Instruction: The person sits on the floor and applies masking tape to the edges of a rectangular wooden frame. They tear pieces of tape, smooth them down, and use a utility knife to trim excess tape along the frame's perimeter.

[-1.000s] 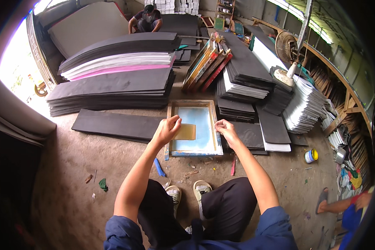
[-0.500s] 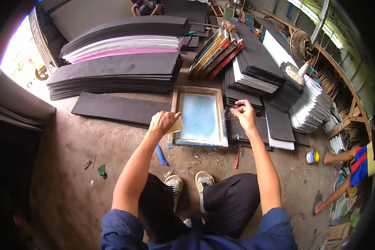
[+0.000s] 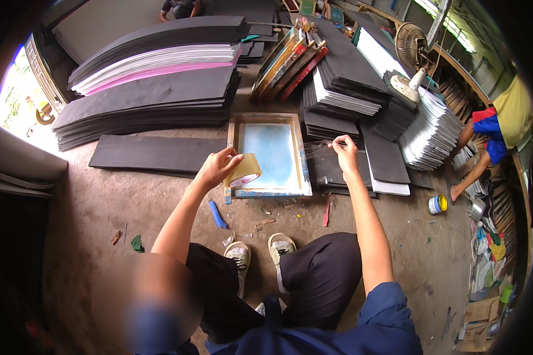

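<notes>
A wide roll of clear, yellowish tape is in my left hand, its fingers gripping the roll's upper edge. My right hand has thumb and fingers pinched on a thin transparent strip of tape that trails off to the left; whether it runs unbroken back to the roll is hard to see. Below and between the hands lies a wooden screen-printing frame with a pale blue mesh. The tape roll hangs over the frame's lower left corner.
Stacks of black sheets stand at the far left, others at the right beside a fan. Several frames lean together behind. A yellow-and-blue can stands near a person in a yellow shirt. Scraps litter the floor.
The tape roll has turned in my left hand, showing its round core. My right fingers have closed into a pinch on the strip. At the right, the person has moved farther away.
</notes>
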Demonstrator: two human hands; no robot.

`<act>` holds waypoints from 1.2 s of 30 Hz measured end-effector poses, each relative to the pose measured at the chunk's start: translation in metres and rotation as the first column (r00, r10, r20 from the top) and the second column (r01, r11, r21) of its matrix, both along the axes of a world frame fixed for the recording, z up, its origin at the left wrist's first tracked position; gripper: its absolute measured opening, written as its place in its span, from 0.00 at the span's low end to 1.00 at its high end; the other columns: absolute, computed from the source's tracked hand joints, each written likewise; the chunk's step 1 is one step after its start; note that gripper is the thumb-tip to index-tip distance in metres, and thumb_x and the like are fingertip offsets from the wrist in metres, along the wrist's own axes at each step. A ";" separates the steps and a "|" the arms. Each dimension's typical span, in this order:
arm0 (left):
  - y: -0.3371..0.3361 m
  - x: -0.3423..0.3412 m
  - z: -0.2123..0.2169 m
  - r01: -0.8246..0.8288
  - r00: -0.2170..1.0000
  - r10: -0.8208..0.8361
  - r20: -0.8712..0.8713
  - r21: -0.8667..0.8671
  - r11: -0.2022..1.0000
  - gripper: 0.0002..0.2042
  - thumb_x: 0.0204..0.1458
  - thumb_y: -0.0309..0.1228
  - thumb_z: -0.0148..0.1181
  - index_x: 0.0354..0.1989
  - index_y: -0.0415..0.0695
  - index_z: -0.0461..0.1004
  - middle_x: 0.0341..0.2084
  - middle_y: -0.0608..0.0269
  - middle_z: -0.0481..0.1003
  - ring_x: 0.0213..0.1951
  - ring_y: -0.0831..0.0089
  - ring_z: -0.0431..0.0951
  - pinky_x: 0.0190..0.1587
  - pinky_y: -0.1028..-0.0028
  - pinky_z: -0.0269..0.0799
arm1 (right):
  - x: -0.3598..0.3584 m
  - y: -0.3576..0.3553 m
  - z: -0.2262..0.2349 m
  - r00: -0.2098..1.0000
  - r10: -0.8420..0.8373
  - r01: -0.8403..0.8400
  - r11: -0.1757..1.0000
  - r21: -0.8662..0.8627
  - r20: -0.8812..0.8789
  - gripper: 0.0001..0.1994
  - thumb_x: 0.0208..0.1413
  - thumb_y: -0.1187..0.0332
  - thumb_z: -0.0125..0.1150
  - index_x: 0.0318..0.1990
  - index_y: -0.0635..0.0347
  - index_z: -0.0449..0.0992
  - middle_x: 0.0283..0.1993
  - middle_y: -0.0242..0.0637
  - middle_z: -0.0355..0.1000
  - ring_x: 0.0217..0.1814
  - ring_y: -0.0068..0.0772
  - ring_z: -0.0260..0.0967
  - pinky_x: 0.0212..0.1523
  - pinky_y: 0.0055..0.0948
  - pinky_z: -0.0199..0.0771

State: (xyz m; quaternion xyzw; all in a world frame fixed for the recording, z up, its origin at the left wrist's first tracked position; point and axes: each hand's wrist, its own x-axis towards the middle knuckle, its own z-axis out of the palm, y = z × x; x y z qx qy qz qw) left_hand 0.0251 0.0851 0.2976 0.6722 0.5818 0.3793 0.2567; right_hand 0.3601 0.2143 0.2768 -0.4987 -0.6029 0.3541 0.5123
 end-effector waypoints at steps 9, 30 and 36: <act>0.002 0.000 0.002 -0.094 0.946 0.130 -0.296 0.134 0.987 0.16 0.55 0.44 0.49 0.33 0.41 0.70 0.20 0.47 0.74 0.27 0.51 0.76 0.30 0.62 0.70 | 0.011 -0.001 0.017 0.983 -0.075 0.038 0.977 0.211 0.169 0.03 0.47 0.70 0.62 0.31 0.54 0.77 0.34 0.37 0.73 0.41 0.26 0.68 0.44 0.25 0.63; 0.013 -0.081 -0.075 -0.231 0.939 0.195 -0.283 -0.101 0.968 0.27 0.57 0.48 0.42 0.21 0.33 0.70 0.18 0.40 0.68 0.25 0.44 0.70 0.28 0.58 0.64 | 0.006 0.040 -0.080 0.919 -0.009 0.060 0.991 -0.119 0.394 0.19 0.41 0.68 0.67 0.44 0.42 0.72 0.25 0.29 0.74 0.31 0.28 0.72 0.39 0.35 0.65; 0.026 -0.082 -0.116 -0.138 0.858 0.063 -0.510 -0.111 0.984 0.24 0.57 0.46 0.43 0.20 0.38 0.72 0.16 0.45 0.70 0.23 0.47 0.72 0.27 0.58 0.68 | 0.001 0.013 -0.211 0.891 -0.123 0.300 0.883 -0.361 0.437 0.29 0.41 0.69 0.68 0.49 0.57 0.56 0.30 0.37 0.74 0.37 0.33 0.71 0.41 0.32 0.66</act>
